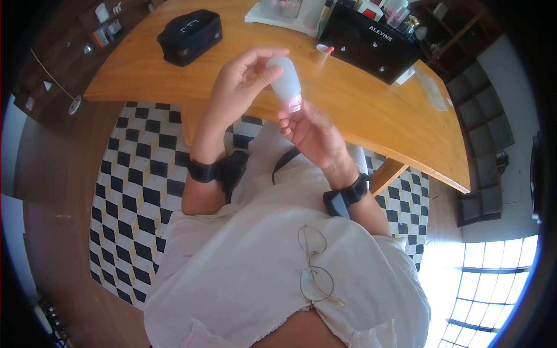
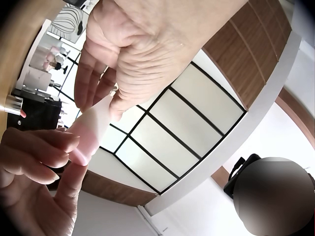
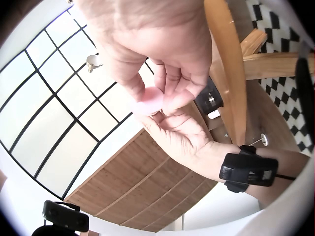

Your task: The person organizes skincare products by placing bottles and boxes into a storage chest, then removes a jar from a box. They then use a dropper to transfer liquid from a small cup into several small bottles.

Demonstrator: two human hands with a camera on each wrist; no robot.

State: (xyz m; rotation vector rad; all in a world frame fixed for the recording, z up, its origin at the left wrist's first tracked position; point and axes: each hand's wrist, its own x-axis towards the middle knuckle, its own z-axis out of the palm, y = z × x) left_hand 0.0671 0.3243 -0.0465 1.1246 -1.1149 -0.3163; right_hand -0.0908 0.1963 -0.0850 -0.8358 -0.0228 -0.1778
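A small frosted white squeeze bottle with a pink cap is held over the table's near edge, its cap end tilted down toward the body. My left hand grips the bottle's body between thumb and fingers. At the other end, my right hand pinches the cap. Close up in the left wrist view, the right hand's thumb and fingers lie on both sides of the pink cap. The right wrist view shows the cap's round pink end between the right hand's fingers; the bottle's body is mostly hidden there.
On the wooden table lie a black zip pouch at the left and a small white cup with a red-tipped item. Behind stands a black box marked BLEVINS, topped with cosmetics. Glasses hang on the white shirt.
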